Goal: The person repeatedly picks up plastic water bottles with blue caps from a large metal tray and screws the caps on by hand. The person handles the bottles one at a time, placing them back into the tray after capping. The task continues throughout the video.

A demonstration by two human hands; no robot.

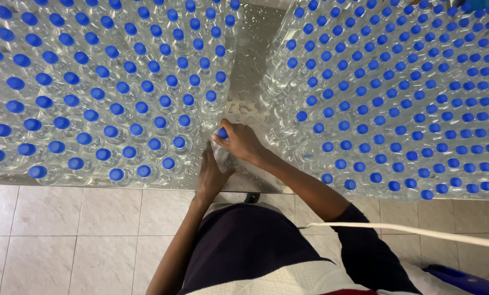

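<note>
Down at the near edge of the wet steel table (pixel 255 65), one clear plastic bottle (pixel 221 150) with a blue cap (pixel 222 133) is held in both hands. Its top is wrapped by the right hand (pixel 241 142), fingers curled shut around the cap, while its body is gripped by the left hand (pixel 211 175), fingers closed. It is flanked by a left block of bottles (pixel 102 87) and a right block of bottles (pixel 397 98).

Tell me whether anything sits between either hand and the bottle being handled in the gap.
Nothing visible does. The right hand already grips the blue cap of the bottle, and the left hand is pressed against its body from below. The packed bottle groups stand to either side.
</note>
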